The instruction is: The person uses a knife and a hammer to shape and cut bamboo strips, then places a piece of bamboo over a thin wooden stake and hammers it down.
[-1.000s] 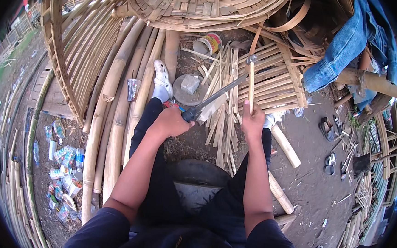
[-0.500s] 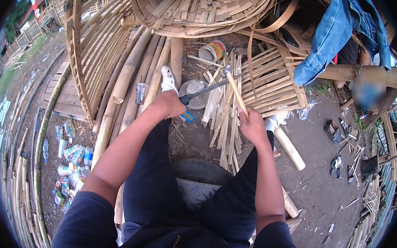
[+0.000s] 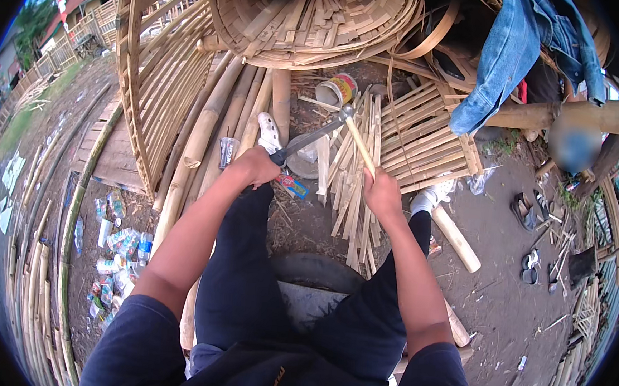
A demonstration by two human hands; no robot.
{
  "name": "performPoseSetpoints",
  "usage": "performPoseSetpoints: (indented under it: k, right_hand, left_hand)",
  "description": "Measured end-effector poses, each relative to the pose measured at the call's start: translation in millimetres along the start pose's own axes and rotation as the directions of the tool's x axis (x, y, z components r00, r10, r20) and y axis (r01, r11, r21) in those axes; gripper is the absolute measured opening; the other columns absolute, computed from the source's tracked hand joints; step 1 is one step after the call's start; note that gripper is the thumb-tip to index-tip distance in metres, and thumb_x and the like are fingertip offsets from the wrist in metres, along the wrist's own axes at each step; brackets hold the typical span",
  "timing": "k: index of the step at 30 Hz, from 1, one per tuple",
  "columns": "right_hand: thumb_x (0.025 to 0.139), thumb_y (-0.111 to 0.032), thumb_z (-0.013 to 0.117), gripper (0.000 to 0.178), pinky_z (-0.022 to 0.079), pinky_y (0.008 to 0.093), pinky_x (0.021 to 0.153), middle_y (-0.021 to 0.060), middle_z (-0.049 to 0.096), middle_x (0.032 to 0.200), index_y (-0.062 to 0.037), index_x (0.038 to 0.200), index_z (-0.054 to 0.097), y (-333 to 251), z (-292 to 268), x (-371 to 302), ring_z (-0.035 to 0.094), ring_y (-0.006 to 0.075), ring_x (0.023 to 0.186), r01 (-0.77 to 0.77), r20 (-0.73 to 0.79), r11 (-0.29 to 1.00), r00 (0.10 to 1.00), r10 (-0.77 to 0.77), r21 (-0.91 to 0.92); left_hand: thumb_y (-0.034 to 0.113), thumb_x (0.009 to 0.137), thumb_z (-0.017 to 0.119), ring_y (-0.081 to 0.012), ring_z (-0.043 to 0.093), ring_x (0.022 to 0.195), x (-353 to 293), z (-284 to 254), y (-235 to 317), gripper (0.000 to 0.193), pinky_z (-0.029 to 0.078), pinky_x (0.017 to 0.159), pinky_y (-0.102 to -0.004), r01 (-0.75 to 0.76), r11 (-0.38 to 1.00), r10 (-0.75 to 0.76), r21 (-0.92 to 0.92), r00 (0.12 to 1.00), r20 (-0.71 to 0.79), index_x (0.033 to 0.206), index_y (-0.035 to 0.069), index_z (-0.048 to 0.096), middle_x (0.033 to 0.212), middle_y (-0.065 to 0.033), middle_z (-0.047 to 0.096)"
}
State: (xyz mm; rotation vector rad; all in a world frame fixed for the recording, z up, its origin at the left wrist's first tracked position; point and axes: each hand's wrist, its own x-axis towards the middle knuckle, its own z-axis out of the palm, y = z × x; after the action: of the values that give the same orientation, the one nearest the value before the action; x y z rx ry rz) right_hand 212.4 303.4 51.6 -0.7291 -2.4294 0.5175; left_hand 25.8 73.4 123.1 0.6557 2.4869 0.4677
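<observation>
My left hand (image 3: 255,166) is closed round the black handle of a machete (image 3: 313,136), whose long dark blade points away and to the right. In my right hand (image 3: 383,192) is a hammer (image 3: 360,142), held by its pale wooden handle. The hammer's metal head lies at the blade's far end; whether they touch I cannot tell. Below and beyond them, split bamboo strips (image 3: 356,196) lie in a loose pile on the ground between my feet. A slatted bamboo panel (image 3: 428,140) rests to the right of the pile.
A big woven bamboo basket (image 3: 314,21) stands ahead. Bamboo poles (image 3: 211,118) and a slatted frame (image 3: 148,88) lie left, near plastic bottles (image 3: 123,241). A paint bucket (image 3: 336,89) sits beyond the strips. Denim (image 3: 506,56) hangs over a bamboo beam (image 3: 516,113). Sandals (image 3: 523,210) lie right.
The view has shifted a little, so the scene sits lower. The hammer head has moved slightly left, and less of the blade shows beyond it. Both hands keep their grips.
</observation>
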Motion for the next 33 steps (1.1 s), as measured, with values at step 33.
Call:
performPoseSetpoints:
  k: [33]
  right_hand:
    - [0.095, -0.022, 0.059, 0.032, 0.042, 0.0480, 0.052, 0.0242, 0.055, 0.061, 0.0022, 0.075, 0.052, -93, -122, 23, 0.054, 0.0450, 0.056, 0.163, -0.281, 0.968, 0.954, -0.104, 0.193]
  left_hand:
    - [0.008, 0.060, 0.051, -0.0393, 0.069, 0.073, 10, 39, -17, 0.022, 0.055, 0.068, -0.0411, -0.017, 0.998, 0.021, 0.055, 0.997, -0.075, 0.062, -0.009, 0.065, 0.067, -0.0300, 0.063]
